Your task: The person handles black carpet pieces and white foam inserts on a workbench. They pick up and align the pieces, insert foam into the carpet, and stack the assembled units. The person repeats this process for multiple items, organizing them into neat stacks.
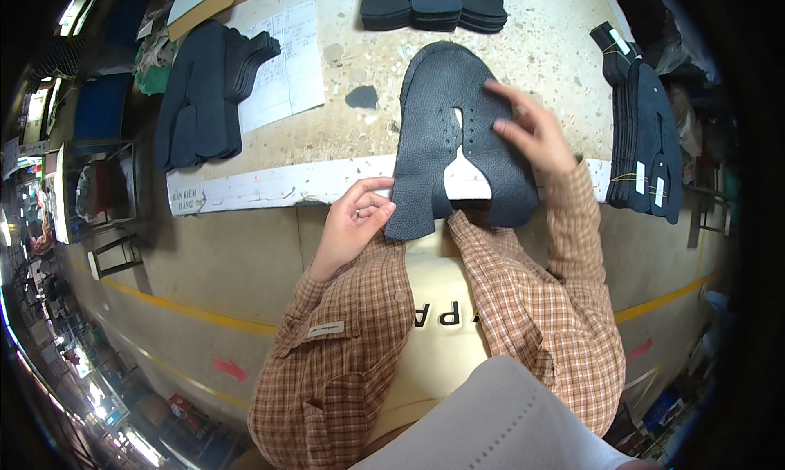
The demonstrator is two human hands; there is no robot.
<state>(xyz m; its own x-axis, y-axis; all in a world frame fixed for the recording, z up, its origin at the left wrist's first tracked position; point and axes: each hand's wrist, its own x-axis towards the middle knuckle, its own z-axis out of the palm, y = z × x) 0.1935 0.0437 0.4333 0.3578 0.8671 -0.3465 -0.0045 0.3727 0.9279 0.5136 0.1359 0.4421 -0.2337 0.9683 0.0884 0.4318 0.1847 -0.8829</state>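
At the edge of the table (270, 188), the left hand (352, 229) pinched the lower left side of the black leather (441, 78), which overhung it. The right hand (541, 137) was over its right side, thumb and fingers apart, contact unclear. A light pinch probably served best.

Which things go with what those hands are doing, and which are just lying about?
Part of the job:
black piece, left hand at its edge, right hand over it
probably the left stack, far stack and right stack of similar pieces

Just lying about, I think:
small dark scrap
paper sheet beside the left stack
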